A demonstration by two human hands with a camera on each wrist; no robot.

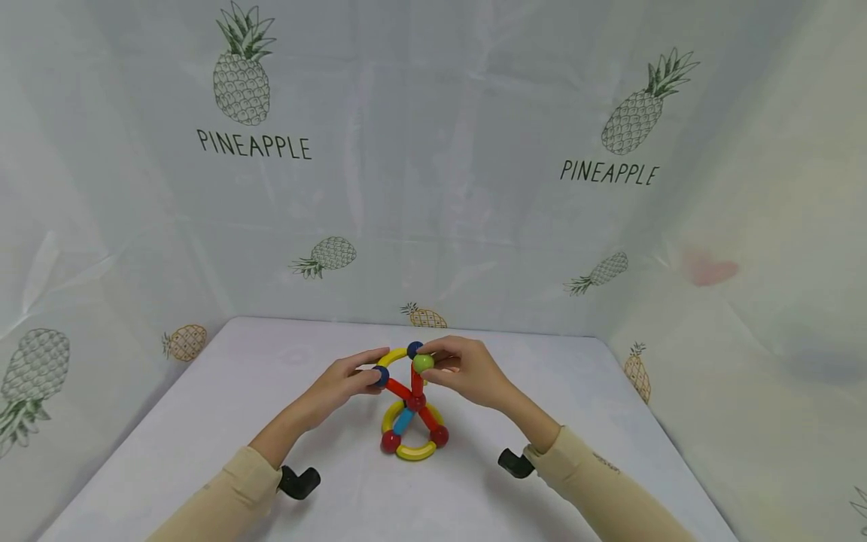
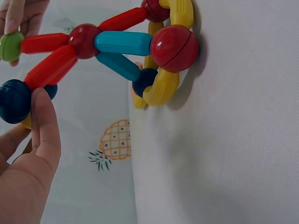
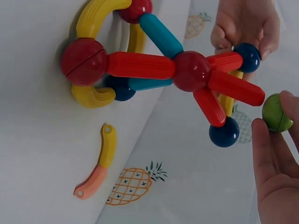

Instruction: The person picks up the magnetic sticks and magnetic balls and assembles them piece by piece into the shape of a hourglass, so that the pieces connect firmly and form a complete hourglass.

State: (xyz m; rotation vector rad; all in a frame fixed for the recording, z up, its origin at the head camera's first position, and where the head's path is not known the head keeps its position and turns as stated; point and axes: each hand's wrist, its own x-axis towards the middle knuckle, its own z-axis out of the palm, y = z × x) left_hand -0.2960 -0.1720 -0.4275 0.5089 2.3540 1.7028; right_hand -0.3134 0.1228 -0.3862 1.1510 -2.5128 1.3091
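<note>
A magnetic ball-and-stick structure stands on the table. Its base is a ring of yellow curved sticks (image 1: 416,453) with balls between them. Blue sticks (image 2: 124,43) and a red stick rise to a central red ball (image 3: 192,71), from which more red sticks spread upward. My left hand (image 1: 339,384) holds a dark blue ball (image 2: 15,100) at the upper left, where a yellow curved stick leads to a second blue ball (image 3: 224,132). Between thumb and fingers, my right hand (image 1: 473,370) pinches a green ball (image 3: 275,113), right by the tip of a red stick (image 3: 237,87).
Behind the structure, a yellow curved stick (image 3: 108,145) and a pink one (image 3: 90,182) lie end to end on the white table (image 1: 284,354). A pineapple-print curtain (image 1: 433,188) hangs at the back and sides.
</note>
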